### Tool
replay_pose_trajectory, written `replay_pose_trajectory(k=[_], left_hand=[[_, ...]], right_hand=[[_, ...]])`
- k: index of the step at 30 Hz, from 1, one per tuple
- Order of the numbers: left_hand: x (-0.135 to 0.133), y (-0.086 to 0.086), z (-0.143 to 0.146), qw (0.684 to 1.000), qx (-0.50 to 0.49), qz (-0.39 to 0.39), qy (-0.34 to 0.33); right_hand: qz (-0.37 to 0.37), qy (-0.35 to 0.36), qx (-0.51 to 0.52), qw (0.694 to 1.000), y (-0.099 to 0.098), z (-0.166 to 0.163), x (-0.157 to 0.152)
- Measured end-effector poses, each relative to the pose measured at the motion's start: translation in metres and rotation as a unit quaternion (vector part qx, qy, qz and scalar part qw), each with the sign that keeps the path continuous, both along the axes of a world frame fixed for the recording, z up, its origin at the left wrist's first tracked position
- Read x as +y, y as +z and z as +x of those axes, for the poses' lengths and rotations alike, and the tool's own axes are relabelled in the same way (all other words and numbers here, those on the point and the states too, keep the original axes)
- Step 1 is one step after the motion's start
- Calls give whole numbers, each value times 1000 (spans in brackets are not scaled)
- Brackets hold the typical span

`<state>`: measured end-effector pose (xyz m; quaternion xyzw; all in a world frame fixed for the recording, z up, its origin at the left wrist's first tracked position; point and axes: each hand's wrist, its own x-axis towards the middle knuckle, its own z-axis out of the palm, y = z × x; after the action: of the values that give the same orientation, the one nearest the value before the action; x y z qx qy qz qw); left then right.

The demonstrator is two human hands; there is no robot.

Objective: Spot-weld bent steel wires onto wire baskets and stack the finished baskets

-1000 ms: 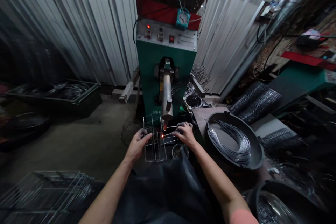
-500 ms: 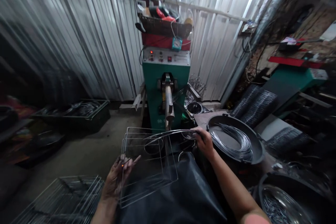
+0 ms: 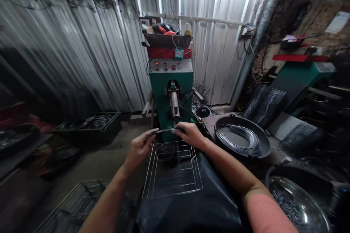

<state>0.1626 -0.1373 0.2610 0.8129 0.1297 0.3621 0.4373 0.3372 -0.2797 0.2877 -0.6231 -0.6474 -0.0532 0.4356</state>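
A short curved bundle of metal wires [image 3: 165, 130] spans between my two hands, in front of the machine. My left hand [image 3: 140, 148] pinches its left end, and my right hand [image 3: 190, 133] is closed around the right end. Just below them a rectangular wire frame [image 3: 197, 170] lies on the black apron [image 3: 180, 207] over my lap, with neither hand on it. Straight ahead stands a green machine [image 3: 158, 91] with a metal arm [image 3: 175, 105] that points toward me, its tip right behind my right hand.
On the right, a round black pan [image 3: 218, 145] holds a coil of wires [image 3: 254, 143]. Nearer stands a steel bowl [image 3: 303, 207] of small metal pieces. Several wire racks [image 3: 73, 204] are stacked at lower left. A green bin [image 3: 90, 134] stands behind them.
My left hand has let go of the wire frame and taken the left end of the wires. The frame has come down onto the apron. My right hand has moved left with the wires.
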Motion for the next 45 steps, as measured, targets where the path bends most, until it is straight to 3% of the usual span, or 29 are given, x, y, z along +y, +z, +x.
replay_pose_trajectory(k=[4,7,11,15,19,23,26,29,34,38,45], left_hand=[[8,18,25,994,-4,-103,-19],[13,15,39,980,14,-194,-42],[16,-11,50,955,65,-278,-77],[23,-44,55,936,102,-322,-97],[32,-67,57,920,139,-351,-105],[37,-80,62,914,167,-353,-114],[39,-84,68,925,175,-316,-119],[40,-85,75,950,181,-230,-107],[41,-87,84,986,147,-28,-70],[43,-92,92,987,144,35,-61],[57,-91,103,969,195,106,-109]], right_hand=[[-55,41,170,983,13,25,-9],[-74,64,322,942,-7,43,-13],[-69,57,500,861,-55,49,-9],[-102,35,535,838,-91,51,-3],[-124,-16,484,866,-112,58,4],[-122,-85,331,932,-124,66,10],[-129,-123,205,962,-127,70,12],[-157,-132,112,972,-127,73,12],[-167,-119,43,978,-128,77,13],[-215,-143,-3,966,-127,79,17],[-379,-192,-165,890,-111,75,27]])
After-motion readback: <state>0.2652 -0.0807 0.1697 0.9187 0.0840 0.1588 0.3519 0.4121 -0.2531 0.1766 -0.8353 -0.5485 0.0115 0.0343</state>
